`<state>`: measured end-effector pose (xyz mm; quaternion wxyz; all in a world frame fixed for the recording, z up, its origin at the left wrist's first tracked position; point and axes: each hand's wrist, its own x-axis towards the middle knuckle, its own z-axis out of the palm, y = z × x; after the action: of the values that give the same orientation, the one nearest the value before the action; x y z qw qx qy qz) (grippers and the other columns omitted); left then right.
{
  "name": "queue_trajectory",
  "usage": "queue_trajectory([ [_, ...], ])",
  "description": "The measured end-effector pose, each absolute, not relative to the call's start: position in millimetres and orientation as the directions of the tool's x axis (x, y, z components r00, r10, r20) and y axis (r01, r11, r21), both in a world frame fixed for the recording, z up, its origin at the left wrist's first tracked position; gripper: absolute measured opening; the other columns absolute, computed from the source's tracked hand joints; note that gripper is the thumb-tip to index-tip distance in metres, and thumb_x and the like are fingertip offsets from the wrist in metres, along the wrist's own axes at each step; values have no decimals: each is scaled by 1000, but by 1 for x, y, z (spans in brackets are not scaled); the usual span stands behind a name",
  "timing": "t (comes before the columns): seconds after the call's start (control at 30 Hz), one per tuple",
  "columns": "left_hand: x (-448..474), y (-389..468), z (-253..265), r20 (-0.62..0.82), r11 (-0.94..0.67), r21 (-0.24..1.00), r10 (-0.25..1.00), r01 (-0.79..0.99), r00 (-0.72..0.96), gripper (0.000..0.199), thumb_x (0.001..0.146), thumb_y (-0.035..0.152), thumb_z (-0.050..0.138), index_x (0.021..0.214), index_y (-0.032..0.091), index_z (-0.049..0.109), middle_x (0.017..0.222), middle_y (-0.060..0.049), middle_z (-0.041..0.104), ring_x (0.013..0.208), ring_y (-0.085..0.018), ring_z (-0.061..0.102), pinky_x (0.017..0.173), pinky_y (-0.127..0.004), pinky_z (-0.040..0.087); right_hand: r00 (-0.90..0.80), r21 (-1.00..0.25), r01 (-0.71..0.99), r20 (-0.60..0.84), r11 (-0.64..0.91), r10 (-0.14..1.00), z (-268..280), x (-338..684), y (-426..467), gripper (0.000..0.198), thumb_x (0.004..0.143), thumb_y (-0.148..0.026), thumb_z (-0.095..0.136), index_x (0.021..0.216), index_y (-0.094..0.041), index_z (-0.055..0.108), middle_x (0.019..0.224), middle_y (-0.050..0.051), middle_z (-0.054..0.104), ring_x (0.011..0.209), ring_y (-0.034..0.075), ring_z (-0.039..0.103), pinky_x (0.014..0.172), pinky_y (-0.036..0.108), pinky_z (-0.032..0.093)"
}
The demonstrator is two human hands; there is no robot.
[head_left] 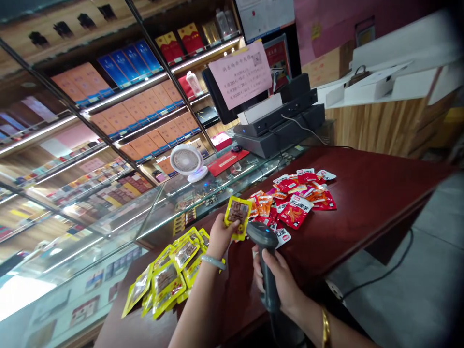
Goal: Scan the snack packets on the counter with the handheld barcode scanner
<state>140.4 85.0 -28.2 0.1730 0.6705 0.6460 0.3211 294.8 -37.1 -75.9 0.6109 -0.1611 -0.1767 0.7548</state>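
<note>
My left hand (224,235) pinches a yellow snack packet (238,216) and holds it up over the dark red table (366,193). My right hand (275,275) is wrapped around the handle of a dark grey barcode scanner (264,237), whose head is close beside the packet. To the left of my left forearm lies a pile of similar yellow packets (168,280) with clear windows. Beyond the scanner, a heap of red and orange snack packets (295,208) is spread on the table.
A glass display counter (159,205) runs behind the table, with a white fan (187,162) on it. A cash register (279,130) and a monitor bearing a pink notice (239,75) stand at the back. Shelves of boxed goods (137,116) rise at left. A cable (387,275) lies on the floor.
</note>
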Motion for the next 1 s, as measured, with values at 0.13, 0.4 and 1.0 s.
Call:
queue_trajectory([
  [0.13,116,48,-44,175,-58,760,978,648,-118,37,71,51,68,82,19,53,72,2,59,68,-15,56,62,-24,41,-199,-503,-848,15,-164,980,-72,296,-40,32,84,-48,64,95,-19,54,56,-7,50,39,6,42,34,15,33],
  [0.4,110,24,-47,167,-21,778,970,627,-175,37,75,52,64,87,18,54,78,0,62,71,-15,58,64,-25,45,-253,-593,-782,21,-192,967,-77,294,-40,31,86,-48,61,96,-19,55,57,-6,49,39,6,42,35,16,32],
  [1.0,13,-19,-17,399,559,286,669,778,-627,66,83,52,53,137,20,37,143,-16,41,137,-34,30,109,-50,26,-421,-639,-708,39,-301,906,-82,294,-41,35,84,-49,64,100,-19,55,61,-5,52,40,6,42,36,17,34],
])
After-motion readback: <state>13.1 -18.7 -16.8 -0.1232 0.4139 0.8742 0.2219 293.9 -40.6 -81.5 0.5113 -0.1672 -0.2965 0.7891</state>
